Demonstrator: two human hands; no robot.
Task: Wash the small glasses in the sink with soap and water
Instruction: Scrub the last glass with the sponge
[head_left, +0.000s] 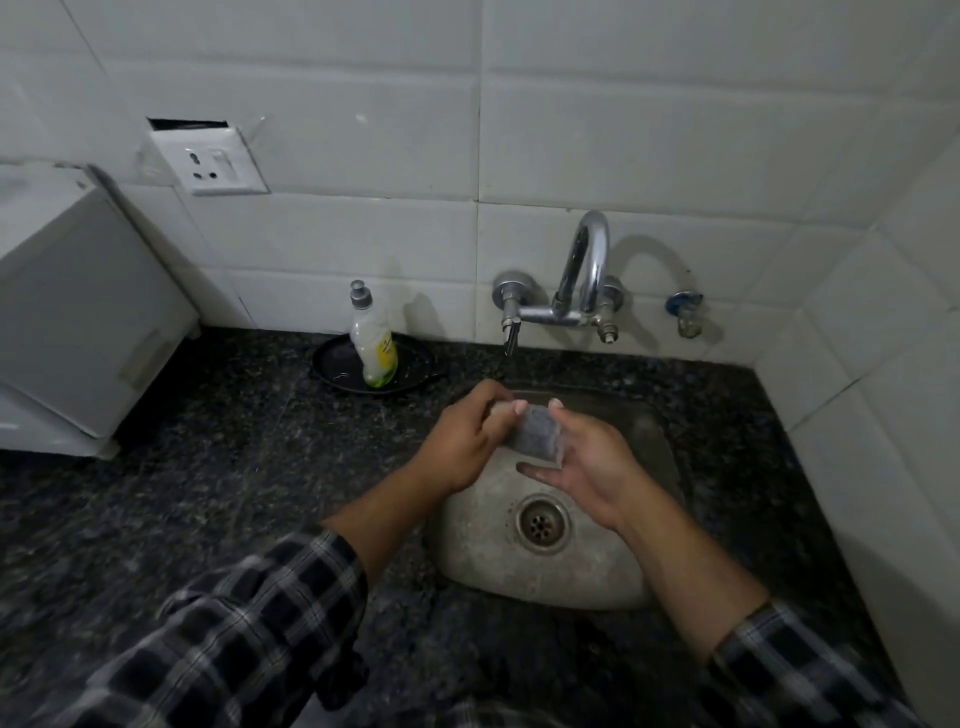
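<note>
Item 1: left hand (462, 441), grip curled round a pale piece, likely the small glass (500, 410), mostly hidden, above the sink (467, 545). Item 2: right hand (582, 462), grip pinching grey scrub pad (535, 434) against it. Risk: wet fingers slip and the glass drops into the sink and chips.

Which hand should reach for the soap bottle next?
Probably the left hand. The soap bottle stands left of the sink, nearer it, and the right hand cradles the glass from below.
</note>
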